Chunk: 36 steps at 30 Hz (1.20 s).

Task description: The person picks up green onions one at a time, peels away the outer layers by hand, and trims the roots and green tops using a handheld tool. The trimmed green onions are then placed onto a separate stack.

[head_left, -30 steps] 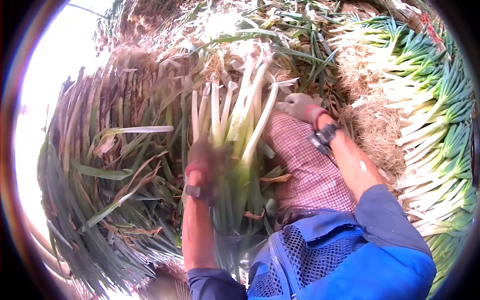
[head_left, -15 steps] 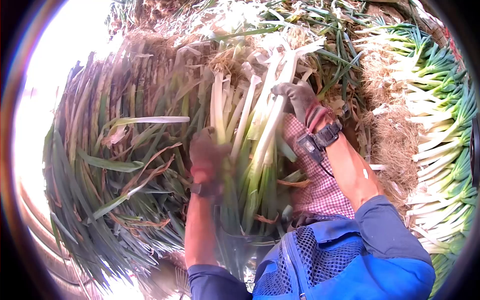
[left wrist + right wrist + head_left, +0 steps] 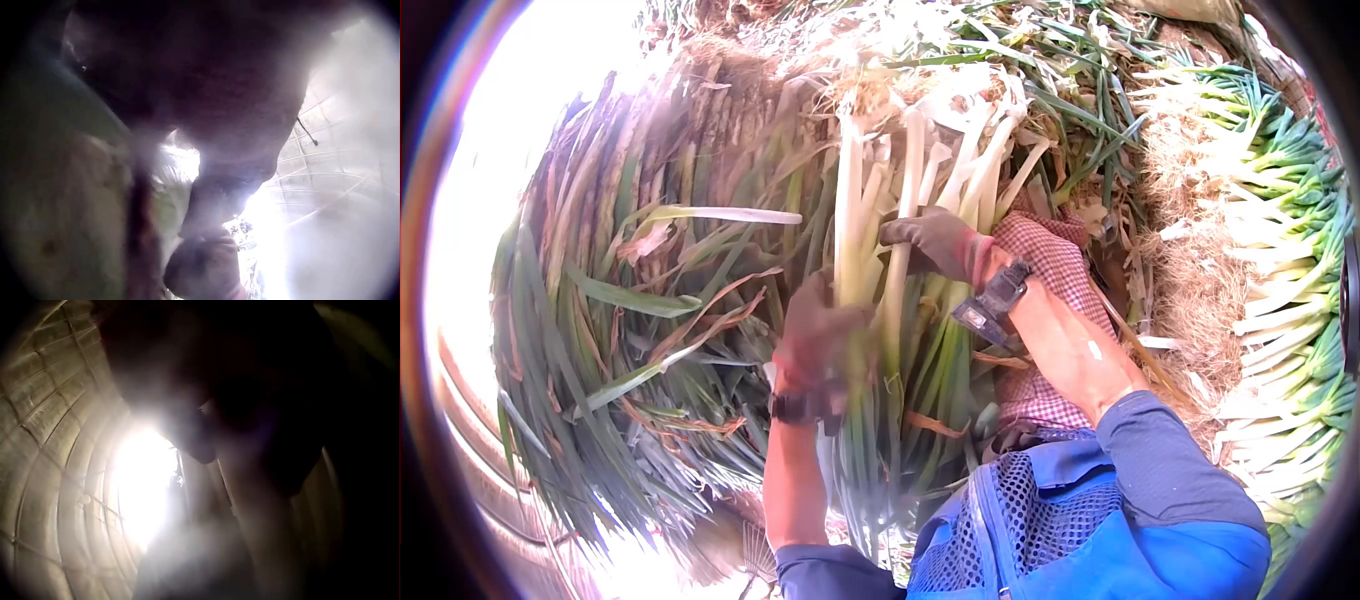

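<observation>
Several white-stemmed green onions lie across the person's lap, roots away from the body and leaves toward it. The gloved left hand holds some of them where white turns green; its fingers are blurred in the head view. Over the middle of the bunch, the gloved right hand grips one stem between thumb and fingers. In the left wrist view the dark left glove fills the top, and the right wrist view shows the right glove mostly in shadow beside a pale stem.
A big heap of uncleaned green onions stands at the left, with a loose white stalk on it. Cleaned ones form a long row at the right, roots inward. Peeled leaves litter the back. A checkered cloth covers the leg.
The right hand has come left from beside the checkered cloth onto the bunch and now grips a stem. The left hand stays low on the stalks. The head view has shifted slightly.
</observation>
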Available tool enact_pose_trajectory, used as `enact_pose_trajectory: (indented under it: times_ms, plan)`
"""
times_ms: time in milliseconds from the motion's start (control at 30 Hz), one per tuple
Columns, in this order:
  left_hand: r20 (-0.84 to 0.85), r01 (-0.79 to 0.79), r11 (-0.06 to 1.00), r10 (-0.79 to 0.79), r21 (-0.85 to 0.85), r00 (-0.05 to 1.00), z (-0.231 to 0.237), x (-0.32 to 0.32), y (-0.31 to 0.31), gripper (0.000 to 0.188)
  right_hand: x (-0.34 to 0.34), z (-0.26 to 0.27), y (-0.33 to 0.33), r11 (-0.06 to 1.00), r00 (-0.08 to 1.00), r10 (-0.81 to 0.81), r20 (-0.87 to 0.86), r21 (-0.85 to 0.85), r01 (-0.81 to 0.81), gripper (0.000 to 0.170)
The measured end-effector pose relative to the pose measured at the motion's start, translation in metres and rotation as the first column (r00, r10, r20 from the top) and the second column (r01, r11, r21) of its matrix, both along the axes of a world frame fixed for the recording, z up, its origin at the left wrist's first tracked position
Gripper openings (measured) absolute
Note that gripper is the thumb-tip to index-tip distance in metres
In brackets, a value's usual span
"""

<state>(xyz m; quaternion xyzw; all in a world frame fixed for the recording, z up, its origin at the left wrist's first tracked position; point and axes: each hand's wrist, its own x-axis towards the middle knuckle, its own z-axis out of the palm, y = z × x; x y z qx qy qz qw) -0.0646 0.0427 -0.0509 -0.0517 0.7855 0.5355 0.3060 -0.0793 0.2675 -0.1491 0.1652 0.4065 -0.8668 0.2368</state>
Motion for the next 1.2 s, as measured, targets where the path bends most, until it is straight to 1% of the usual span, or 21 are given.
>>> enact_pose_trajectory:
  times_ms: [100, 133, 167, 200, 300, 333, 367, 433, 467, 533, 567, 633, 667, 733, 867, 967, 1033, 1067, 1100, 1167, 1200]
  plan:
    - [0.019, -0.05, 0.997, 0.049, 0.062, 0.999, 0.023, 0.019, 0.009, 0.068, 0.0, 0.006, -0.02, 0.998, 0.999, 0.002, -0.043, -0.055, -0.004, 0.032]
    - [-0.035, 0.001, 1.0, 0.0, 0.029, 0.999, 0.02, 0.022, 0.008, 0.068, 0.004, 0.006, -0.025, 0.936, 0.992, -0.019, -0.127, -0.351, -0.027, 0.038]
    - [-0.086, 0.05, 0.999, -0.05, -0.005, 0.995, 0.02, 0.025, 0.01, 0.068, 0.006, 0.008, -0.029, 0.789, 0.978, -0.062, -0.198, -0.61, -0.074, 0.044]
    - [-0.023, 0.114, 0.993, -0.113, 0.029, 0.993, 0.027, 0.03, 0.013, 0.068, 0.008, 0.01, -0.027, 0.769, 0.956, -0.078, -0.283, -0.628, -0.124, 0.054]
    - [0.05, 0.173, 0.97, -0.184, 0.17, 0.982, 0.016, 0.033, 0.005, 0.063, 0.027, -0.011, -0.017, 0.731, 0.971, -0.14, -0.194, -0.681, -0.031, 0.057]
    - [0.085, 0.156, 0.988, -0.156, 0.003, 0.984, 0.004, 0.024, -0.006, 0.059, 0.029, -0.022, -0.012, 0.718, 0.946, -0.16, -0.282, -0.691, -0.084, 0.055]
    - [0.087, 0.156, 0.988, -0.156, 0.007, 0.984, -0.01, 0.014, -0.008, 0.059, 0.038, -0.02, -0.004, 0.716, 0.942, -0.178, -0.286, -0.694, -0.076, 0.05]
    - [-0.145, 0.004, 0.991, -0.024, -0.135, 0.989, -0.042, -0.008, -0.01, 0.056, 0.046, -0.05, 0.0, 0.716, 0.963, -0.213, -0.165, -0.697, 0.039, 0.046]
    - [-0.145, 0.003, 0.992, -0.022, -0.129, 0.989, -0.062, -0.021, -0.013, 0.056, 0.048, -0.05, 0.003, 0.72, 0.963, -0.212, -0.166, -0.693, 0.039, 0.046]
    - [-0.408, 0.059, 0.756, -0.415, -0.651, 0.813, -0.094, -0.043, -0.019, 0.062, 0.053, -0.043, 0.007, 0.697, 0.973, -0.189, -0.131, -0.716, 0.039, 0.047]
    - [-0.409, 0.06, 0.758, -0.415, -0.65, 0.812, -0.088, -0.046, -0.012, 0.062, 0.054, -0.036, 0.007, 0.699, 0.973, -0.19, -0.132, -0.714, 0.04, 0.047]
    - [-0.328, 0.018, 0.593, -0.47, -0.805, 0.819, -0.073, -0.045, 0.008, 0.066, 0.055, -0.027, 0.008, 0.791, 0.981, -0.18, -0.067, -0.602, 0.104, 0.045]
    - [-0.328, 0.02, 0.593, -0.472, -0.805, 0.819, -0.076, -0.046, 0.009, 0.066, 0.055, -0.028, 0.006, 0.791, 0.981, -0.182, -0.066, -0.602, 0.106, 0.045]
    - [-0.133, 0.08, 0.558, -0.331, -0.826, 0.934, -0.079, -0.047, 0.01, 0.071, 0.051, -0.029, 0.003, 0.776, 0.984, -0.175, -0.037, -0.62, 0.115, 0.044]
    - [-0.172, 0.065, 0.608, -0.323, -0.792, 0.931, -0.082, -0.042, -0.002, 0.065, 0.05, -0.031, 0.002, 0.793, 0.989, -0.146, -0.027, -0.601, 0.101, 0.044]
    - [-0.275, 0.227, 0.661, -0.565, -0.716, 0.778, -0.078, -0.037, -0.017, 0.055, 0.054, -0.025, 0.002, 0.815, 0.99, -0.131, -0.059, -0.575, 0.074, 0.044]
    - [-0.25, -0.027, 0.753, -0.185, -0.657, 0.95, -0.056, -0.027, -0.002, 0.045, 0.057, -0.019, 0.002, 0.818, 0.987, -0.144, -0.075, -0.571, 0.076, 0.04]
    - [-0.257, -0.033, 0.753, -0.182, -0.657, 0.949, -0.054, -0.024, -0.007, 0.045, 0.057, -0.018, 0.001, 0.818, 0.987, -0.141, -0.082, -0.571, 0.069, 0.04]
    - [-0.328, 0.018, 0.724, -0.334, -0.689, 0.883, -0.055, -0.021, -0.016, 0.042, 0.056, -0.02, 0.0, 0.824, 0.99, -0.127, -0.06, -0.561, 0.072, 0.039]
    - [-0.454, 0.006, 0.869, -0.264, -0.494, 0.851, -0.057, -0.007, -0.029, 0.039, 0.046, -0.018, -0.008, 0.894, 0.989, -0.15, 0.0, -0.428, 0.135, 0.036]
    - [-0.48, -0.017, 0.958, -0.127, -0.285, 0.868, -0.066, -0.002, -0.039, 0.038, 0.04, -0.047, -0.02, 0.879, 0.979, -0.199, -0.043, -0.45, 0.159, 0.031]
